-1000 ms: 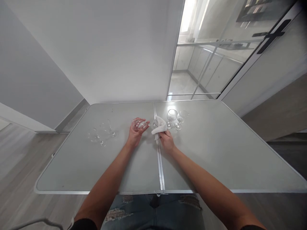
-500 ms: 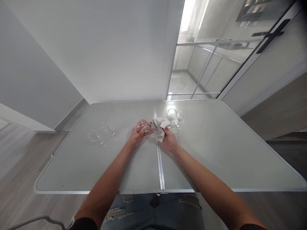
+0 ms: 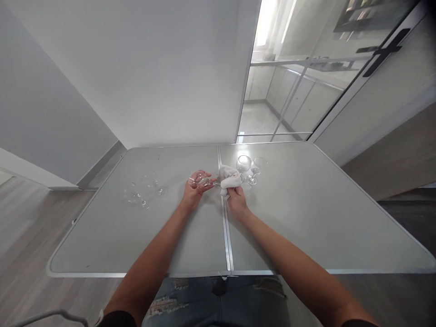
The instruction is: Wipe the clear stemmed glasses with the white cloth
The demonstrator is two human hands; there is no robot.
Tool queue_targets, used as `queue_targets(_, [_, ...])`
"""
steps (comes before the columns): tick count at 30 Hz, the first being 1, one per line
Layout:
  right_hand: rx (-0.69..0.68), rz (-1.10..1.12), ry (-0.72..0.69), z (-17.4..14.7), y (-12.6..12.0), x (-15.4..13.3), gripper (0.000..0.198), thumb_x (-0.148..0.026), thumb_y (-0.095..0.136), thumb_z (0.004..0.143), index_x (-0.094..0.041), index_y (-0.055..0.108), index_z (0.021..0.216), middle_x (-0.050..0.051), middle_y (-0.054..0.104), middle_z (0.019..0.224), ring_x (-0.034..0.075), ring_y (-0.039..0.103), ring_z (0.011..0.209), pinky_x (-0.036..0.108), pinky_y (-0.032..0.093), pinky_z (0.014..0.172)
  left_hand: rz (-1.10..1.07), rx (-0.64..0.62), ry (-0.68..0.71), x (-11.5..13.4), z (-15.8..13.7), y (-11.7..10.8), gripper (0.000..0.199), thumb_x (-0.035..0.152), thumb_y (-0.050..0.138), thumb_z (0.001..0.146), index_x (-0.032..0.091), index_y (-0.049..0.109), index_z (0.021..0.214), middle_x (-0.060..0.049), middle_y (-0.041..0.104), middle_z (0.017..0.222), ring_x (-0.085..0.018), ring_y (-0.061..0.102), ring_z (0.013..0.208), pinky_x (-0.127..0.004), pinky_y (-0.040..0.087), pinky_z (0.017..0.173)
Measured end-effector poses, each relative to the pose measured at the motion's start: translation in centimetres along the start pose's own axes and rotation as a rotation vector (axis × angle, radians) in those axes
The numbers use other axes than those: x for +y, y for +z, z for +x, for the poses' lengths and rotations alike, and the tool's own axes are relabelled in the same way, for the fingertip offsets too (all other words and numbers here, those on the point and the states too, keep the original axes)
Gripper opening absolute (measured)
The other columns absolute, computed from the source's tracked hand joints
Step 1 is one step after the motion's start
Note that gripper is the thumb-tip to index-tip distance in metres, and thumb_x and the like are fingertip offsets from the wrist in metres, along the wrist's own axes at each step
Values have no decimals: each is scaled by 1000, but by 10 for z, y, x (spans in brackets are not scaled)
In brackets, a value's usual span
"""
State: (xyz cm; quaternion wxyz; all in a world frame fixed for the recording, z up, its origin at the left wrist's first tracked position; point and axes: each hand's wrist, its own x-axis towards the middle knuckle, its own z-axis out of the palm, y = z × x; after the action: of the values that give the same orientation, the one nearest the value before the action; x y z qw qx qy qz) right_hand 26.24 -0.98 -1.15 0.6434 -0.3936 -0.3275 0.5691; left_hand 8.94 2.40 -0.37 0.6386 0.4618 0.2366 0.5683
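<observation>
My left hand (image 3: 195, 193) is wrapped round the bowl of a clear stemmed wine glass (image 3: 203, 180), which lies sideways with its stem to the right. A pale cloth (image 3: 229, 178) is pinched in my right hand (image 3: 237, 200) and folded over the foot end of that glass, hiding the foot. Both hands are above the table's middle seam. Just beyond the cloth, two wine glasses (image 3: 244, 164) stand upright on the right half.
More clear glasses (image 3: 139, 196) lie on the left half of the grey folding table (image 3: 306, 218); their outlines are faint. A white wall (image 3: 170, 81) rises behind the table, with a glass-paned door (image 3: 293, 91) at the right.
My right hand has shifted the cloth round the glass's foot, and the cloth is now more bunched. The left hand has tilted the glass slightly. The standing glasses stay put.
</observation>
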Motion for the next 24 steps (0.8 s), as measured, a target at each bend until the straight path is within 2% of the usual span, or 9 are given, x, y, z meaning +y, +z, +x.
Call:
queue_targets(2, [-19,11,-1,-1,1,-3,38,-56,72,81,-26,69,104,4,72,98,22,65,99,34,54,81,-5,-34,-48,0,-1,0,65,47,88,70,22,58,123,-11,67,124,-30,71,111,-43,60,95])
queue_targets(5, [-122,60,55,0,5,-8,41,-61,64,86,-27,68,109,6,72,105,23,66,98,35,55,79,-25,-66,-52,0,-2,-1,69,46,90,68,23,57,125,-11,67,125,-30,70,114,-44,60,96])
queue_targets(9, [-151,-12,78,2,8,-4,45,-64,64,85,-26,69,109,6,72,98,23,66,92,35,54,77,-37,34,27,-1,0,-3,64,47,86,73,24,58,126,-12,65,130,-29,69,117,-41,60,96])
queue_targets(13, [-91,-230,-101,2,1,-7,36,-45,70,86,-25,71,115,4,69,101,20,62,94,33,50,85,-39,87,60,-2,3,-4,59,46,84,77,23,59,125,-12,64,132,-28,69,117,-41,59,98])
queue_targets(15, [-57,-314,-216,3,-4,-12,40,-32,67,86,-30,68,126,3,65,111,18,60,104,32,48,94,-45,106,81,-2,3,-5,57,45,84,78,23,59,125,-12,63,132,-28,68,119,-42,58,100])
queue_targets(17, [-51,-379,-277,4,-9,-15,44,-22,61,84,-33,70,126,3,60,115,18,58,109,32,47,97,-51,137,108,-2,4,-6,56,46,83,79,24,59,124,-11,63,133,-28,67,120,-42,56,102])
queue_targets(20, [-46,-402,-264,5,-14,-12,37,-18,56,76,-29,80,102,5,56,116,20,58,106,31,52,83,-48,161,131,-1,4,-7,57,48,83,78,25,59,124,-11,63,134,-28,67,121,-43,55,104])
queue_targets(22, [-40,-357,-194,6,-15,-9,32,-19,55,72,-26,81,90,6,56,119,19,60,94,29,52,66,-41,154,132,-1,4,-7,57,49,83,77,26,59,124,-11,62,135,-29,67,121,-44,55,105])
queue_targets(24, [-51,-323,-114,7,-14,-9,30,-20,55,71,-24,80,87,7,56,121,16,58,80,28,48,54,-39,142,130,-1,4,-7,57,49,82,78,26,59,124,-11,62,135,-29,67,120,-45,55,104])
